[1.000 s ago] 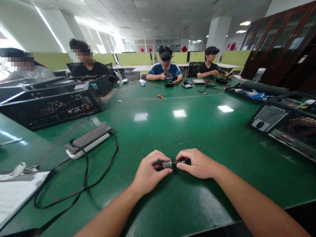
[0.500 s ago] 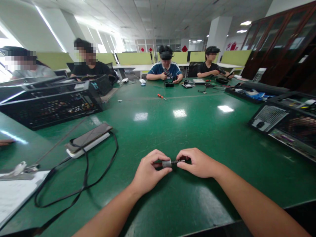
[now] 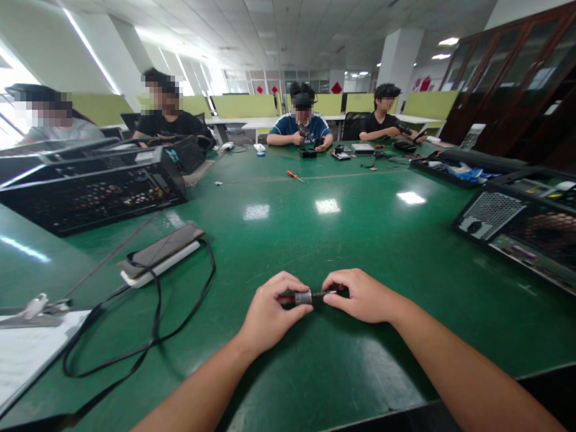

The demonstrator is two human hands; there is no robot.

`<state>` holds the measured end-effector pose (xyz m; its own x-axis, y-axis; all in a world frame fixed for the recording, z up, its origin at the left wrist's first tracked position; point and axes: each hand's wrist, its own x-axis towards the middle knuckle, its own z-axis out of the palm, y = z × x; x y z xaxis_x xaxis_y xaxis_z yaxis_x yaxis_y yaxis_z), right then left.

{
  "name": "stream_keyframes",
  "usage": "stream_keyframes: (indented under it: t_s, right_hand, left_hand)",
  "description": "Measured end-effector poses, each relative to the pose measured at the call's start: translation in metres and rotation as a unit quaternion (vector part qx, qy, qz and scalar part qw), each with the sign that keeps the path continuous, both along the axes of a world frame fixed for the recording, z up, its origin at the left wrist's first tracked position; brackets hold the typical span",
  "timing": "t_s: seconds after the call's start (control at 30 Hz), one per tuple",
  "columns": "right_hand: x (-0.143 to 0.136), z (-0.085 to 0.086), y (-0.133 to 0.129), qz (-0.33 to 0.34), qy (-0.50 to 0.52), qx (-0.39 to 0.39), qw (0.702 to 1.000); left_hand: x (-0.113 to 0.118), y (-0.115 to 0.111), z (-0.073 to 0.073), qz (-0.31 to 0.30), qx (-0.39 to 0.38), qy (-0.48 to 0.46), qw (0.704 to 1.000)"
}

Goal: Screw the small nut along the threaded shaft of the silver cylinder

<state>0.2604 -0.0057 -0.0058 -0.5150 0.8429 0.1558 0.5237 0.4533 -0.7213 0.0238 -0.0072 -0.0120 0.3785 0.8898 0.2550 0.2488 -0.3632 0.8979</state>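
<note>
Near the front of the green table [image 3: 288, 240], my left hand [image 3: 272, 312] closes its thumb and fingers around a small silver motor-like cylinder [image 3: 303, 297]. A dark ridged shaft [image 3: 317, 295] sticks out of the cylinder to the right. The thumb and fingertips of my right hand [image 3: 360, 294] pinch the shaft's far end, where a small light tip shows. The cylinder lies level between both hands, just above or on the tabletop; which one I cannot tell. My fingers cover part of it.
At left are a power strip [image 3: 162, 270] with looped black cable [image 3: 157, 324], a clipboard [image 3: 40, 348] and a black computer case [image 3: 94, 186]. Another case [image 3: 522, 228] stands right. An orange screwdriver [image 3: 294, 176] lies farther back. Several people sit around the table.
My hands and the cylinder stay almost where they were. The two people at left have shifted slightly right, and a bit of someone's hand at the far left edge has gone from view.
</note>
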Motion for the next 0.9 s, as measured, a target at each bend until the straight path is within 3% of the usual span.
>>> stream_keyframes:
  t_s: [0.9]
  right_hand:
    - [0.0023, 0.0007, 0.0007, -0.003, -0.008, -0.005, 1.000]
  left_hand:
    - [-0.0012, -0.0006, 0.0023, 0.007, 0.009, 0.009, 1.000]
